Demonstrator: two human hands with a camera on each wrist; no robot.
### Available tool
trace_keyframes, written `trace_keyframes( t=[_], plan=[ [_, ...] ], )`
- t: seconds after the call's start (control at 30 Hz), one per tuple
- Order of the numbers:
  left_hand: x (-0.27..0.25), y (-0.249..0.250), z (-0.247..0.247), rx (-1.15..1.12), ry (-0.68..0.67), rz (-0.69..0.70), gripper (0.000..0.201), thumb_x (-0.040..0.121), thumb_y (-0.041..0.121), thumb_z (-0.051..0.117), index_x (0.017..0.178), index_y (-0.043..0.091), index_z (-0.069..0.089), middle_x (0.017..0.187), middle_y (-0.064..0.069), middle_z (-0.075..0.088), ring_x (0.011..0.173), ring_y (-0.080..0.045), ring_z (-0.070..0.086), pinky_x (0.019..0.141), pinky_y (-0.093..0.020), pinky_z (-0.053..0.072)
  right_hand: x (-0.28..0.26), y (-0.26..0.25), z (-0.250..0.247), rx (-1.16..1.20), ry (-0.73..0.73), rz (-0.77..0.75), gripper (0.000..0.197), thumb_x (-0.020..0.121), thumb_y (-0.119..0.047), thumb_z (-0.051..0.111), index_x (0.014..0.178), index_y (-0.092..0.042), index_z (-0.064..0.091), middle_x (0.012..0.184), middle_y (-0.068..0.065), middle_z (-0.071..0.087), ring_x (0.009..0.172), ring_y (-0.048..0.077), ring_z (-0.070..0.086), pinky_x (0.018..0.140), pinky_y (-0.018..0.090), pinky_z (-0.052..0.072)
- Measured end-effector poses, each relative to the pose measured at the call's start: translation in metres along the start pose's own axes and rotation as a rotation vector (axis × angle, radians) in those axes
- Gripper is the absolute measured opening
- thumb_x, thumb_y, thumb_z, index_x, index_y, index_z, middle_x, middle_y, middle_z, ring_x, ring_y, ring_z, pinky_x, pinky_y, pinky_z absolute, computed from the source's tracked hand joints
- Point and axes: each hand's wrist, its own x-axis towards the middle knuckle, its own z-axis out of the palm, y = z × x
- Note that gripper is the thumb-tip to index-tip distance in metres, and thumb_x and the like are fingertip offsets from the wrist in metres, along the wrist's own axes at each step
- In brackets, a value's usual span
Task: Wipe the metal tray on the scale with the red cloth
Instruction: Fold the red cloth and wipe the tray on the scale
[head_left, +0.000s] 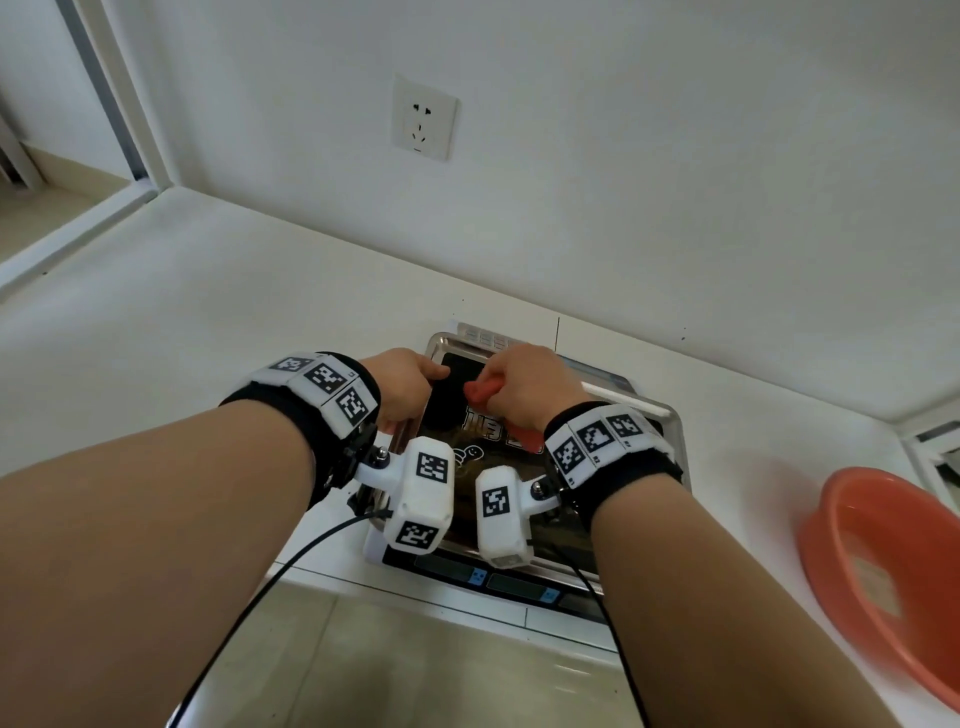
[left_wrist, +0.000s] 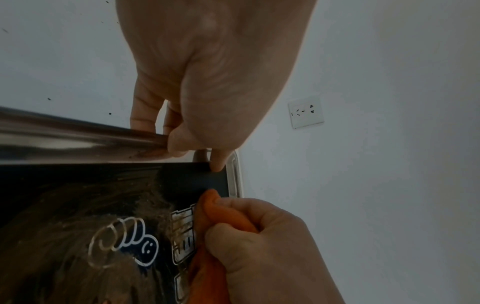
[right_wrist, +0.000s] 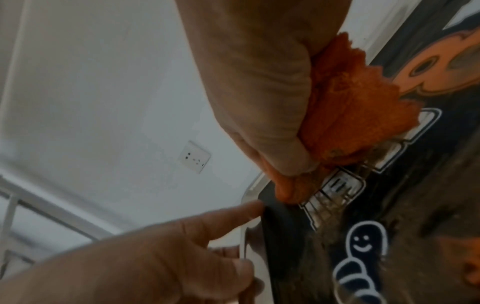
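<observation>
A metal tray (head_left: 440, 343) sits on a scale (head_left: 519, 584) on the white counter. Its floor looks dark, with white cartoon markings and brownish smears. My left hand (head_left: 402, 384) grips the tray's left rim (left_wrist: 64, 135), fingers curled outside it and thumb on the inside near the far corner. My right hand (head_left: 524, 384) holds the bunched red cloth (head_left: 480, 391) and presses it onto the tray floor near the far end. The left wrist view shows the cloth (left_wrist: 223, 214) poking out of the right hand (left_wrist: 272, 246). In the right wrist view the cloth (right_wrist: 350, 115) lies under the palm.
A red-orange plastic basin (head_left: 883, 571) stands on the counter at the right. The white wall with a socket (head_left: 423, 117) rises just behind the scale. The counter's front edge runs under my forearms, and a window frame (head_left: 119, 104) is at the far left.
</observation>
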Motion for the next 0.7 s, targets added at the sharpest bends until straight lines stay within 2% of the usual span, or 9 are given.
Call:
trace_keyframes(
  t=[0.07,0.17,0.3,0.37,0.43,0.47,0.53,0.63,0.7],
  plan=[
    [0.002,-0.002,0.000,0.038,-0.013,-0.006,0.069,0.087,-0.012,0.037,0.143,0.027,0.042,0.128,-0.010,0.058,0.101,-0.027,0.064,0.080,-0.035,0.057,-0.009,-0.006,-0.003,-0.013,-0.082,-0.092,0.014,0.087,-0.032,0.068,0.094,-0.023,0.078,0.099,-0.002,0.072,0.098,0.018,0.065,0.088,0.039,0.056],
    [0.001,-0.002,-0.001,0.037,-0.026,0.005,0.071,0.085,-0.013,0.033,0.143,0.029,0.041,0.119,-0.009,0.059,0.085,-0.026,0.064,0.061,-0.031,0.055,-0.015,-0.005,-0.009,-0.024,-0.191,-0.152,0.013,0.081,-0.025,0.075,0.093,-0.025,0.078,0.095,-0.006,0.073,0.095,0.014,0.065,0.088,0.037,0.056],
    [0.001,-0.005,-0.002,-0.003,-0.034,0.009,0.065,0.088,-0.010,0.042,0.142,0.027,0.042,0.128,-0.013,0.057,0.076,-0.016,0.058,0.052,-0.021,0.053,-0.011,0.004,-0.016,0.126,-0.009,-0.060,0.008,0.083,-0.023,0.072,0.088,-0.026,0.077,0.094,-0.006,0.074,0.095,0.015,0.066,0.089,0.039,0.057],
    [0.004,-0.010,-0.002,-0.025,-0.020,0.007,0.069,0.087,-0.013,0.040,0.141,0.030,0.045,0.120,-0.011,0.060,0.080,-0.017,0.059,0.071,-0.029,0.059,-0.008,0.002,-0.014,0.136,0.036,-0.040,0.010,0.086,-0.023,0.069,0.090,-0.025,0.077,0.096,-0.003,0.074,0.097,0.017,0.067,0.089,0.039,0.057],
    [0.007,-0.015,-0.002,-0.062,-0.020,0.000,0.069,0.086,-0.015,0.040,0.138,0.031,0.048,0.102,-0.005,0.063,0.088,-0.019,0.061,0.087,-0.039,0.057,-0.007,-0.004,-0.010,0.062,-0.036,-0.057,0.015,0.088,-0.019,0.066,0.095,-0.023,0.078,0.101,-0.001,0.074,0.099,0.019,0.067,0.091,0.038,0.056],
    [0.008,-0.016,-0.003,-0.076,-0.021,-0.003,0.069,0.086,-0.015,0.042,0.136,0.030,0.050,0.096,-0.004,0.063,0.089,-0.020,0.062,0.089,-0.041,0.056,-0.008,-0.007,-0.008,0.022,-0.068,-0.074,0.017,0.090,-0.017,0.063,0.097,-0.022,0.078,0.104,0.000,0.074,0.101,0.019,0.067,0.092,0.038,0.056],
    [0.008,-0.017,-0.005,-0.087,-0.013,0.004,0.065,0.085,-0.016,0.045,0.133,0.027,0.054,0.101,-0.003,0.062,0.092,-0.020,0.063,0.089,-0.041,0.056,-0.009,-0.009,-0.004,0.002,-0.080,-0.113,0.021,0.090,-0.016,0.061,0.098,-0.023,0.078,0.104,-0.001,0.073,0.100,0.019,0.066,0.092,0.037,0.055],
    [0.007,-0.018,-0.005,-0.092,0.017,0.019,0.056,0.083,-0.016,0.049,0.122,0.022,0.062,0.108,-0.007,0.059,0.088,-0.021,0.063,0.086,-0.040,0.058,-0.015,-0.005,0.001,0.074,-0.134,-0.155,0.025,0.084,-0.009,0.064,0.092,-0.028,0.077,0.091,-0.010,0.071,0.093,0.012,0.066,0.085,0.035,0.058],
    [0.006,-0.018,-0.004,-0.123,0.057,0.016,0.044,0.080,-0.015,0.053,0.112,0.016,0.059,0.110,-0.014,0.060,0.087,-0.026,0.065,0.083,-0.045,0.058,-0.017,-0.001,-0.003,0.077,-0.223,-0.164,0.025,0.080,-0.006,0.068,0.089,-0.027,0.078,0.083,-0.017,0.070,0.086,0.005,0.065,0.079,0.030,0.059]
  ],
)
